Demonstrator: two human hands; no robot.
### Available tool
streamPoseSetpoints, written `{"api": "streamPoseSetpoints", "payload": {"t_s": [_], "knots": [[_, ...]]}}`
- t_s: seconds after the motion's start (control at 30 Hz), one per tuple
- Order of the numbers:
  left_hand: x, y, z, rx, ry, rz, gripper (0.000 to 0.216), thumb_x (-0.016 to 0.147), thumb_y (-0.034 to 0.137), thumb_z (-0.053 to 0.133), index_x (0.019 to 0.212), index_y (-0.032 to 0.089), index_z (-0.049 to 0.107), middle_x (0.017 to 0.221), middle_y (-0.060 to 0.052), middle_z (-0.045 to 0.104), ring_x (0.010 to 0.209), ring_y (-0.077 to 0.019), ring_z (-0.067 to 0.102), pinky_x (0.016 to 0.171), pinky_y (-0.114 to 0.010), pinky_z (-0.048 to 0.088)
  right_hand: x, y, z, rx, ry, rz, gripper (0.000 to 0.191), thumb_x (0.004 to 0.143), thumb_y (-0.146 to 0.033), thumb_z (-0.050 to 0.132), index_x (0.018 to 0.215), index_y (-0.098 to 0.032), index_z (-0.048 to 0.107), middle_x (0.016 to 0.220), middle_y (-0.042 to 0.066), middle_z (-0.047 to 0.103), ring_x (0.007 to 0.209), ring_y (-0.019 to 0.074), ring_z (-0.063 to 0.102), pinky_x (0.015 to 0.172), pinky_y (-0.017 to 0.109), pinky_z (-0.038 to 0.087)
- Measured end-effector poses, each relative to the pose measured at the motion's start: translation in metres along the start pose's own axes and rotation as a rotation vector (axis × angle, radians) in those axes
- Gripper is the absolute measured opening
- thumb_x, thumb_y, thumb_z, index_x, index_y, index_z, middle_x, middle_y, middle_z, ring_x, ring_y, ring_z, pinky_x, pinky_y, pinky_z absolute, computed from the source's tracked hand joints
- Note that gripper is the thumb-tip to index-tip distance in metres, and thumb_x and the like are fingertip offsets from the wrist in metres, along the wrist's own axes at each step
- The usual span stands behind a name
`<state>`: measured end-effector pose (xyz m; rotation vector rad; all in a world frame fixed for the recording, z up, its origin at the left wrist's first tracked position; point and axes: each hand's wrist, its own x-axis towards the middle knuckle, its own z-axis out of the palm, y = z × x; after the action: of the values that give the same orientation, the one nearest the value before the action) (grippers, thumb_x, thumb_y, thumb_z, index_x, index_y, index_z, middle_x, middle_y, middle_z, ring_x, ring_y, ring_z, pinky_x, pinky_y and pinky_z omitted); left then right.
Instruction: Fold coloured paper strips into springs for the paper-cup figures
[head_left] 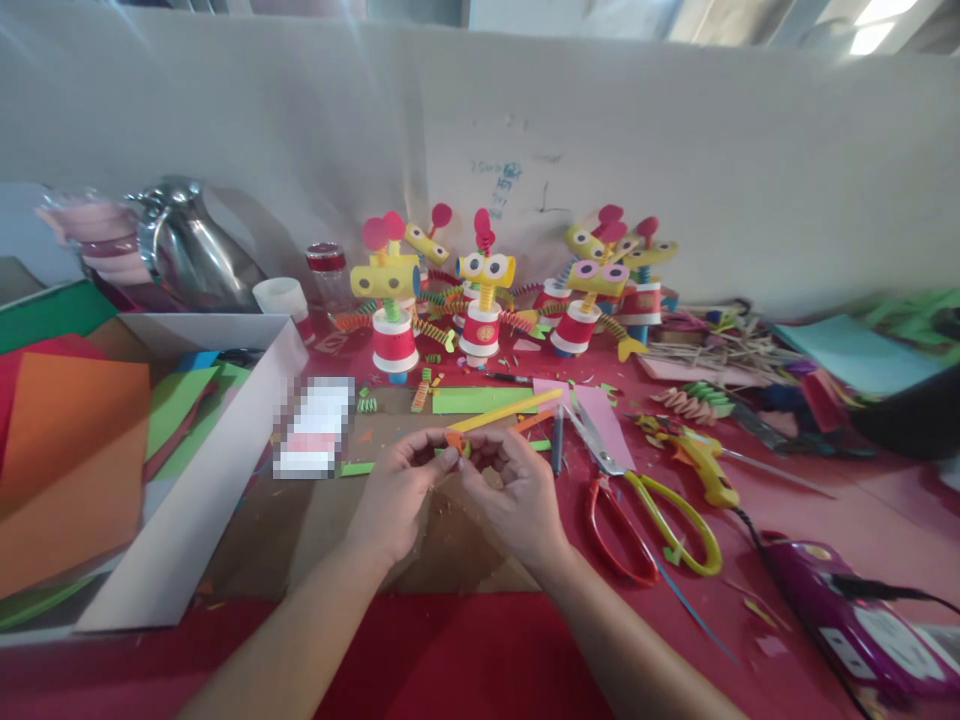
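Over a brown cardboard mat (315, 540), my left hand (397, 490) and my right hand (517, 490) meet fingertip to fingertip. Between them they pinch a small orange and green folded paper strip (455, 440), mostly hidden by the fingers. Just beyond lie a yellow paper strip (510, 408), a bright green paper piece (480, 400) and a dark pen (557, 440). Scissors (611, 465) with one red and one yellow handle lie open to the right of my right hand. Small accordion-folded paper springs (421, 390) rest beyond my left hand.
Several paper-cup robot figures (480, 325) stand at the back. Left is a white box (202, 500) of coloured paper, with a steel jug (195, 245) behind. A pixelated rectangle (315, 425) lies near the mat. Right are a yellow glue gun (705, 465) and a purple device (862, 610) with cords.
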<state>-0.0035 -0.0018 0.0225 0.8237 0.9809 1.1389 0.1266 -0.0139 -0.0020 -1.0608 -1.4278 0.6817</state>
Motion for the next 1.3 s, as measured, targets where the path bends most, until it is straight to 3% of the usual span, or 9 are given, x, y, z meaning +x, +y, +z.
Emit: {"api": "streamPoseSetpoints", "payload": {"t_s": [0.2,0.53,0.67,0.83,1.03,1.3], "knots": [[0.0034,-0.0020,-0.0015,-0.035,-0.014,0.016,0.019,0.067,0.025,0.076,0.084,0.018,0.072,0.080,-0.001,0.068,0.079,-0.0127,0.059,0.075,-0.024,0.045,0.0015,-0.0025,-0.0013,0.133,-0.088,0.044,0.026,0.080,-0.019,0.065,0.105,-0.023,0.061,0.097,0.005,0.062,0.083,0.0165,0.062,0.076,0.031,0.053],[0.0023,-0.0012,-0.0016,-0.073,0.019,-0.017,0.022,0.062,0.027,0.080,0.081,0.018,0.074,0.082,-0.002,0.071,0.082,-0.0141,0.061,0.079,-0.026,0.045,0.0029,-0.0024,-0.0050,-0.111,-0.063,-0.099,0.024,0.085,-0.019,0.063,0.107,-0.025,0.068,0.094,0.004,0.067,0.084,0.0162,0.063,0.079,0.031,0.053],[0.0030,-0.0003,-0.0006,-0.099,0.036,-0.042,0.024,0.056,0.024,0.083,0.078,0.017,0.074,0.077,-0.003,0.070,0.076,-0.0145,0.061,0.075,-0.028,0.048,0.0021,-0.0010,-0.0032,-0.001,-0.055,-0.024,0.022,0.084,-0.019,0.063,0.104,-0.025,0.069,0.093,0.004,0.066,0.082,0.0159,0.064,0.075,0.030,0.055],[-0.0010,0.0003,0.0029,-0.014,0.069,0.055,0.019,0.062,0.023,0.079,0.079,0.017,0.073,0.079,-0.002,0.070,0.077,-0.0132,0.061,0.077,-0.027,0.049,0.0022,-0.0007,-0.0019,0.029,-0.024,0.053,0.015,0.080,-0.019,0.065,0.094,-0.023,0.070,0.084,0.003,0.065,0.074,0.0156,0.063,0.069,0.030,0.054],[-0.0033,0.0019,0.0044,-0.029,0.103,0.057,0.018,0.061,0.022,0.079,0.077,0.017,0.071,0.078,-0.001,0.069,0.075,-0.0124,0.062,0.076,-0.027,0.051,0.0034,-0.0021,-0.0023,0.172,-0.040,0.163,0.012,0.078,-0.023,0.068,0.090,-0.023,0.069,0.086,0.004,0.067,0.079,0.0177,0.064,0.073,0.032,0.053],[-0.0040,0.0027,0.0056,0.096,0.129,0.113,0.013,0.067,0.027,0.075,0.074,0.016,0.071,0.074,-0.003,0.070,0.073,-0.0145,0.063,0.075,-0.029,0.052,0.0039,-0.0037,0.0006,0.196,-0.014,0.229,0.015,0.073,-0.023,0.070,0.088,-0.021,0.069,0.083,0.004,0.068,0.076,0.0177,0.063,0.071,0.032,0.052]]}}
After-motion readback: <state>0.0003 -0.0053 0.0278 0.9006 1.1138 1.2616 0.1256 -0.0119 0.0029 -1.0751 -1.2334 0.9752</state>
